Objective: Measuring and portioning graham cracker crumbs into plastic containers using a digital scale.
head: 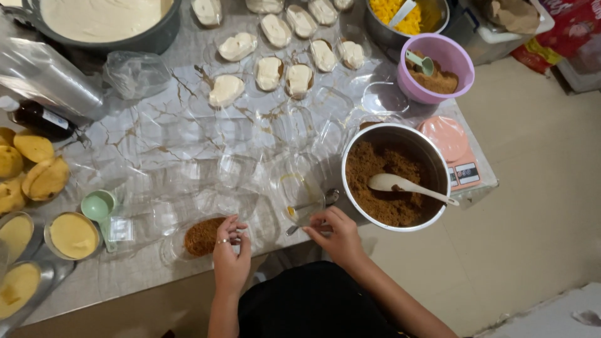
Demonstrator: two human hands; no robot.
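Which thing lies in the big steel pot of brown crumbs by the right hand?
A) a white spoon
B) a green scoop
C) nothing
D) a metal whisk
A: a white spoon rests on the brown crumbs inside the steel pot, its handle reaching over the rim on the right.

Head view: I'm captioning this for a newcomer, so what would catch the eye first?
Probably the steel pot of brown crumbs with a white spoon, at right centre. At the near edge, the left hand touches a clear cup holding crumbs, and the right hand rests by a metal spoon. Cream-filled cups line the far side.
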